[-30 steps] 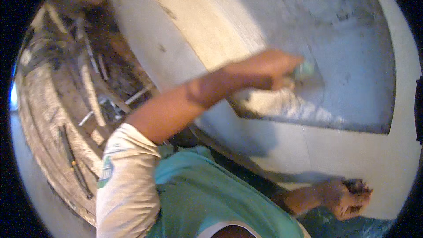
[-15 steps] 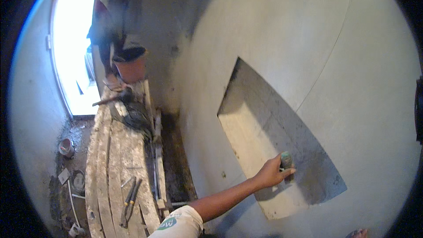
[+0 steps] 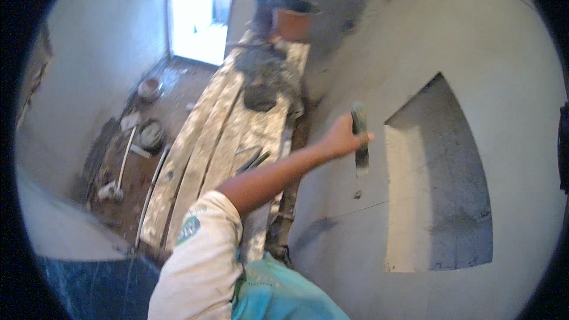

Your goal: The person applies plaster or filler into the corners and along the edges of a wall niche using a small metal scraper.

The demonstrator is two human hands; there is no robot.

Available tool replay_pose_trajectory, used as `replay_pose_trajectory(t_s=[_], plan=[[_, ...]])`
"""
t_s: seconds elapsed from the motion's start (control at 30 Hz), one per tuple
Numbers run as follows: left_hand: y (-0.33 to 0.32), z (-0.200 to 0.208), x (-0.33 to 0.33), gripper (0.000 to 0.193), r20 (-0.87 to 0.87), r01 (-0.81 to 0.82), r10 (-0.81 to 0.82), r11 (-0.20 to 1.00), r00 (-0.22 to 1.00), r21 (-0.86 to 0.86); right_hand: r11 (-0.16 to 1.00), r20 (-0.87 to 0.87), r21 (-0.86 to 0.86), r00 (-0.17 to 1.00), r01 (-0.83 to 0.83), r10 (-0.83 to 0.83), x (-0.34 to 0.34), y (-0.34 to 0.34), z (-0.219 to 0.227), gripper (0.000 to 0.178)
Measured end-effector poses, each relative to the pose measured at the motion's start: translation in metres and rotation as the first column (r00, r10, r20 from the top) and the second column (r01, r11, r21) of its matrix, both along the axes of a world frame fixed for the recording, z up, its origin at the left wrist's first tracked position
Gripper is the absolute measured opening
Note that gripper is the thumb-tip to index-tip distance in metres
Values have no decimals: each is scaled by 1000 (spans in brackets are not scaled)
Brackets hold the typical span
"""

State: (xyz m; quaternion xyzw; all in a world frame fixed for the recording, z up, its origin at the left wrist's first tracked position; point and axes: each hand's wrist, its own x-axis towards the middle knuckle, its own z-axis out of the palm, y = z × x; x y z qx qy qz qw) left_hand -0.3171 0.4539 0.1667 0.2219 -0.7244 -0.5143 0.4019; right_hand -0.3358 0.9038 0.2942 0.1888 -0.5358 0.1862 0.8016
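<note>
My left hand (image 3: 341, 136) is closed around a slim, flat hand tool (image 3: 360, 136) with a greenish top end and a dark lower part. Its exact kind is blurred. The hand is in front of the grey plastered wall (image 3: 349, 249), left of a recessed niche (image 3: 409, 201) with a pale side and a shadowed back. From here I cannot tell whether the tool touches the wall. Below the arm, dark pincers (image 3: 253, 160) lie on the wooden planks (image 3: 207, 118), partly covered by my forearm. My right hand is out of the picture.
A dark crumpled cloth or sack (image 3: 264, 74) lies farther along the planks, before an orange bucket (image 3: 291, 24) and a blurred person. On the floor at left are a small pot (image 3: 150, 88), a white pipe (image 3: 126, 157) and debris. A bright doorway (image 3: 198, 18) opens behind.
My left hand has drawn the tool out of the niche to the wall on its left. The view has swung left. The right hand's fingers, earlier at the lower right edge, are gone.
</note>
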Motion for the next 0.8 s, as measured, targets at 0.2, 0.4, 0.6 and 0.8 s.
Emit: replay_pose_trajectory(t_s=[0.2,0.4,0.6,0.8], plan=[[-61,-28,124,42,-167,-200,321,842,932,501,814,498,-213,656,-541,567,-10,-93,-45,25],[-53,-75,229,53,231,-704,666,680,710,206,493,810,-224,121,-841,574,-14,-207,-101,25],[-21,-98,358,49,460,-754,679,656,572,-31,216,888,-384,-295,-898,353,23,-280,-139,22],[19,-117,383,44,639,-689,632,693,439,-213,-43,956,-261,-252,-964,-148,63,-310,-184,38]])
